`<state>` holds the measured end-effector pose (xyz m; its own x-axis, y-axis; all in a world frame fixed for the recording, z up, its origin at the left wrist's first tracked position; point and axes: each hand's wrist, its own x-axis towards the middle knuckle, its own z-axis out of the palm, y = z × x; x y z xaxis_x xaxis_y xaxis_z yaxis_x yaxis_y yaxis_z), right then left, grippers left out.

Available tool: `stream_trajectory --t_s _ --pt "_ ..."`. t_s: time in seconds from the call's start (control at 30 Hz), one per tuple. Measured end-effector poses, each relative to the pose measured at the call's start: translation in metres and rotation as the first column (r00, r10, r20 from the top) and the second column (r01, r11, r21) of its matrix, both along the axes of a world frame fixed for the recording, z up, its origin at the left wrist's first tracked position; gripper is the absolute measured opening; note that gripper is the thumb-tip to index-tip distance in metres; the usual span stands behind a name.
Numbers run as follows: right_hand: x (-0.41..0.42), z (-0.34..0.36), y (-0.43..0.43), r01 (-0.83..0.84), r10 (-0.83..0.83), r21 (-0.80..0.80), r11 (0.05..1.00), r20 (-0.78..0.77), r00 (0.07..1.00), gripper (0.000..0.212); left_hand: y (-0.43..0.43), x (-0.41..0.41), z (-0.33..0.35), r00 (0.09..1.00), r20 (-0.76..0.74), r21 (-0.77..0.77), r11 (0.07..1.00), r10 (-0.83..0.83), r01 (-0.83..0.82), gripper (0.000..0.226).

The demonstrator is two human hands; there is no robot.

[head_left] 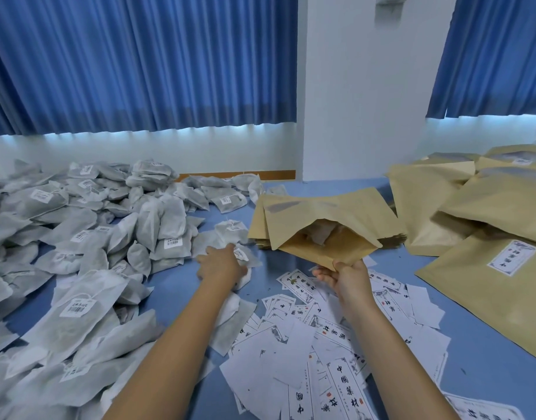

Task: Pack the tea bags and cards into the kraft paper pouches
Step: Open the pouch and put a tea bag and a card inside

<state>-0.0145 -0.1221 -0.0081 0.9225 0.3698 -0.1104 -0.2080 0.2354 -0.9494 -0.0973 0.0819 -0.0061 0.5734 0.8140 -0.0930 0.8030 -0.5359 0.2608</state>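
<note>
My right hand [345,277] pinches the lower lip of an open kraft pouch [327,247], held up with its mouth toward me; a tea bag shows inside it. My left hand [221,265] lies on a white tea bag [245,256] on the blue table, fingers curled over it. A large heap of tea bags [87,237] covers the left side. White printed cards [321,344] lie scattered in front of me, under my right forearm.
A stack of flat empty pouches [306,207] lies just behind the held one. Filled, labelled pouches [488,237] pile up at the right. A bare strip of blue table [175,286] runs between the tea bags and the cards. Blue curtains hang behind.
</note>
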Motion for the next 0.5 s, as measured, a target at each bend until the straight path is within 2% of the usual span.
stream_trajectory --t_s 0.07,0.1,0.13,0.17,0.2,0.23,0.27,0.3,0.33,0.37,0.43,0.5 --pt "-0.001 0.000 0.000 0.001 -0.001 -0.004 1.000 0.001 1.000 0.020 -0.008 0.002 0.000 0.966 0.257 0.109 0.994 -0.004 -0.025 0.054" --pt "-0.002 0.000 0.001 0.000 0.000 -0.002 1.000 -0.002 1.000 0.021 -0.014 0.002 0.001 0.895 0.446 0.168 0.984 -0.021 -0.061 0.053" --pt "-0.002 0.000 0.001 0.003 -0.004 -0.006 1.000 -0.005 1.000 0.020 -0.020 0.003 0.005 0.758 0.650 0.196 0.976 -0.056 -0.096 0.055" --pt "-0.002 0.000 0.001 0.010 -0.010 0.002 1.000 -0.007 1.000 0.020 -0.027 0.001 0.011 0.556 0.825 0.198 0.974 -0.106 -0.107 0.058" --pt "-0.002 0.001 0.000 0.017 -0.017 -0.001 1.000 -0.012 1.000 0.019 -0.034 -0.001 0.017 0.325 0.930 0.210 0.974 -0.172 -0.087 0.060" --pt "-0.002 0.001 0.000 0.019 -0.019 -0.004 1.000 -0.016 1.000 0.019 -0.041 -0.004 0.022 0.135 0.960 0.255 0.966 -0.247 -0.043 0.062" --pt "-0.003 0.001 0.000 0.019 -0.020 -0.017 1.000 -0.018 1.000 0.020 -0.050 -0.008 0.028 0.034 0.937 0.348 0.938 -0.348 0.010 0.062" --pt "-0.003 0.001 0.001 0.015 -0.015 -0.017 1.000 -0.016 1.000 0.020 -0.059 -0.010 0.031 -0.006 0.879 0.476 0.875 -0.477 0.085 0.062" --pt "-0.003 0.000 0.001 0.018 -0.018 -0.021 1.000 -0.010 1.000 0.020 -0.068 -0.011 0.034 -0.003 0.797 0.593 0.781 -0.604 0.197 0.062" --pt "-0.004 -0.001 0.002 0.027 -0.027 -0.003 1.000 -0.009 1.000 0.018 -0.078 -0.008 0.035 0.041 0.701 0.663 0.671 -0.712 0.332 0.063" --pt "-0.005 -0.004 0.004 0.034 -0.032 -0.037 0.999 0.053 0.998 0.008 -0.096 0.001 0.033 0.189 0.470 0.680 0.490 -0.862 0.546 0.063" --pt "-0.009 -0.005 0.005 0.052 -0.037 -0.118 0.992 0.123 0.992 0.010 -0.106 0.013 0.025 0.348 0.310 0.651 0.464 -0.885 0.601 0.060"
